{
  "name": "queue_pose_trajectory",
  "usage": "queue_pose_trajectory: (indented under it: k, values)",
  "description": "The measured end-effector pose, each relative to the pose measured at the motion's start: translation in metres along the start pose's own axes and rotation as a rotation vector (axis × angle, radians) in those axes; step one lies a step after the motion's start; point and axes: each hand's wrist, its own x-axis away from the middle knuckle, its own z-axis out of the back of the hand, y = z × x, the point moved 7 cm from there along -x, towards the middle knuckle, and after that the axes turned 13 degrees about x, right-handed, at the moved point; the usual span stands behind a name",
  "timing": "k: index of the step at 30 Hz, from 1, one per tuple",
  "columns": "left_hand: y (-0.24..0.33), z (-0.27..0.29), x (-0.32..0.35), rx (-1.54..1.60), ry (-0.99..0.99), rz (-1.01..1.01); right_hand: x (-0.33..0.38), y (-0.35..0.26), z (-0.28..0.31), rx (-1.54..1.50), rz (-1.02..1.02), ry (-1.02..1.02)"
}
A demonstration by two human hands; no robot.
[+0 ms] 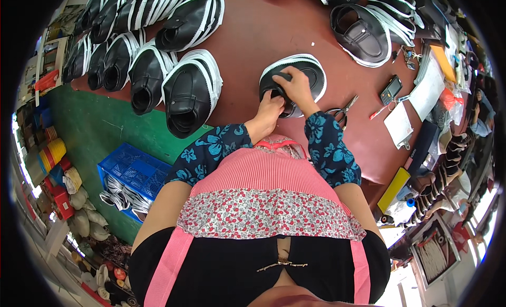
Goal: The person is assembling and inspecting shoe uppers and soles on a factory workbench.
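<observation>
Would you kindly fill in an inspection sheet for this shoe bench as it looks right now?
Surface: dark red table, bare in the middle.
Job's things: black shoe upper with white edging lies flat in front of the person; both hands are on it.
Clutter: scissors, phone, red pen, papers on the right; rows of finished uppers on the left, more at the top right.
Grippers: left hand presses the upper's near edge; right hand grips its black middle.
Cables: nothing seen.
Surroundings: green floor, blue crate of white strips, yellow reels at far left.
</observation>
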Motion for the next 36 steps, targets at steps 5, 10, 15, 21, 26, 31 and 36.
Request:
queue_pose_trajectory:
  k: [5, 10, 15, 21, 26, 31, 36]
  values:
    - [0.01, 0.018, -0.036, 0.027, -0.117, -0.171, -0.007, -0.008, -0.023, 0.087, 0.093, -0.164]
    - [0.024, 0.027, -0.038, 0.034, -0.1, -0.13, -0.004, 0.006, -0.023, -0.208, -0.06, -0.536]
    - [0.034, 0.023, -0.03, 0.064, 0.069, -0.114, -0.01, 0.011, -0.032, -0.028, 0.0, -0.295]
    - [0.036, 0.034, -0.048, 0.092, 0.051, -0.139, -0.008, 0.007, -0.029, 0.15, 0.02, 0.186]
    - [0.034, 0.034, -0.052, 0.084, 0.048, -0.112, -0.006, 0.011, -0.03, -0.073, -0.117, -0.162]
    - [0.03, 0.026, -0.047, 0.074, 0.052, -0.089, -0.006, 0.012, -0.012, 0.21, -0.046, 0.277]
    - [0.029, 0.017, -0.039, -0.015, -0.185, 0.063, -0.006, 0.052, 0.029, 0.045, -0.17, 0.22]
